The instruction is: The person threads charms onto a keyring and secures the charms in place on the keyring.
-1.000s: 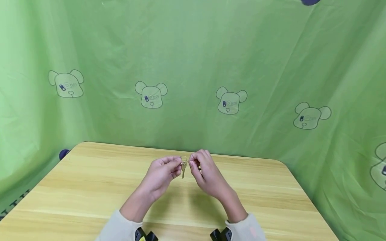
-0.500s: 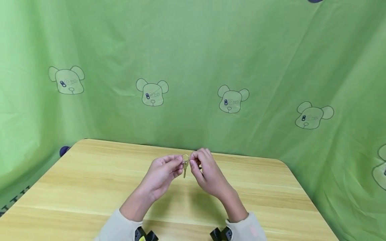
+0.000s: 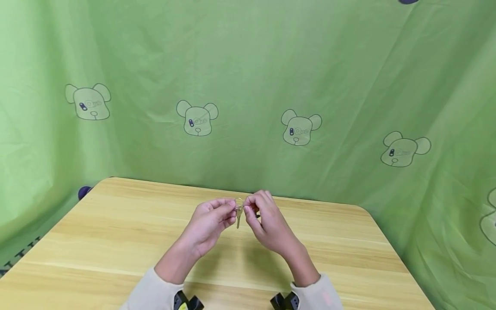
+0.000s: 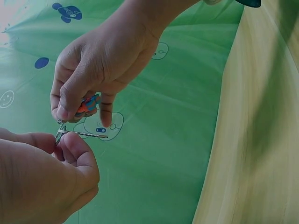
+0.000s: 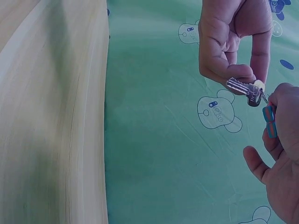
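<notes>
Above the middle of the wooden table (image 3: 116, 241), both hands meet fingertip to fingertip. My left hand (image 3: 230, 214) pinches the head of a small brass key (image 3: 238, 219), whose blade hangs down in the head view. In the right wrist view the left hand (image 5: 243, 77) grips the key (image 5: 242, 87) between thumb and forefinger. My right hand (image 3: 248, 211) pinches a small orange and blue tag (image 5: 269, 121) that sits right at the key's head. The left wrist view shows the same tag (image 4: 88, 103) under the right hand's (image 4: 79, 109) fingers, with a thin metal ring (image 3: 239, 201) between the hands.
A green sheet printed with bear heads (image 3: 298, 129) hangs behind the table and drapes down on both sides. The table's rounded far edge (image 3: 232, 193) lies just beyond the hands. Black wrist-camera mounts (image 3: 284, 301) sit at both cuffs.
Both hands keep their grip and stay together. The key hangs in nearly the same place, and only the view has shifted slightly.
</notes>
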### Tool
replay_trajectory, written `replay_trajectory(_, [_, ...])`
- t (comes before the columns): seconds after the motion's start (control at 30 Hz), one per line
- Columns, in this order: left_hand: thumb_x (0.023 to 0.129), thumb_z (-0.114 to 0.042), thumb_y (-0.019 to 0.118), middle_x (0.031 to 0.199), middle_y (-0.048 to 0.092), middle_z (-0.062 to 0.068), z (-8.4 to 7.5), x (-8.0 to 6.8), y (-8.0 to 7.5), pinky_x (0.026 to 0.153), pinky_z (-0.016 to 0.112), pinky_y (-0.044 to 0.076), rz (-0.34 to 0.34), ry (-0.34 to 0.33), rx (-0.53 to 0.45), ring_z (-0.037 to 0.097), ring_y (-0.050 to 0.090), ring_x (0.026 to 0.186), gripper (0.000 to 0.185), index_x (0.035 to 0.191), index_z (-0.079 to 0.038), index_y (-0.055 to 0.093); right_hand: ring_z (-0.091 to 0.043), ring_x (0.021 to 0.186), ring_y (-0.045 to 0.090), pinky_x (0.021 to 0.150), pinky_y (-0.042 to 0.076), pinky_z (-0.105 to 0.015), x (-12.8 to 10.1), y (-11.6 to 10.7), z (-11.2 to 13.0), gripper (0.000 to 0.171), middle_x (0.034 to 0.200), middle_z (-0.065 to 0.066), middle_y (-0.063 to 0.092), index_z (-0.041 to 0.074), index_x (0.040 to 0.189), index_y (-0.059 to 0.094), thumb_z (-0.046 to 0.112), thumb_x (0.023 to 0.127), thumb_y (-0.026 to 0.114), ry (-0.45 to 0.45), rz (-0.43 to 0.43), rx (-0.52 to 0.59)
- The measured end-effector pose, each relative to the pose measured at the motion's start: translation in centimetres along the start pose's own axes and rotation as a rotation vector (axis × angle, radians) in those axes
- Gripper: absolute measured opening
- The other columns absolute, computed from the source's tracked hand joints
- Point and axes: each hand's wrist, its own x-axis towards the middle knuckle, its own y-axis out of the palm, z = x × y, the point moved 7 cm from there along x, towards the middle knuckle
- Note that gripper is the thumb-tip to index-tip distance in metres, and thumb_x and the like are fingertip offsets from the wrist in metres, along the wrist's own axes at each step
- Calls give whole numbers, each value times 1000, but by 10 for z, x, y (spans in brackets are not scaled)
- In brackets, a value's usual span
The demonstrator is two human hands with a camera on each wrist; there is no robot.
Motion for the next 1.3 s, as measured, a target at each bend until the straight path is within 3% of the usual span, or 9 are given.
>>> replay_trajectory(1.07, [101, -3, 60, 91, 66, 5, -3, -3, 0, 75, 22, 52, 29, 2, 20, 12, 58, 78, 10, 107, 5, 63, -14, 88, 47, 74, 44, -28, 0, -8, -2, 7, 91, 3, 54, 7, 98, 57, 1, 98, 59, -22, -21, -46])
replay_trajectory(1.3, [101, -4, 61, 90, 65, 4, -3, -2, 0, 74, 21, 51, 30, 1, 25, 11, 57, 77, 8, 105, 3, 63, -13, 86, 48, 72, 46, -28, 0, -9, -1, 12, 90, 2, 55, 3, 110, 64, 1, 98, 62, -35, -22, -71])
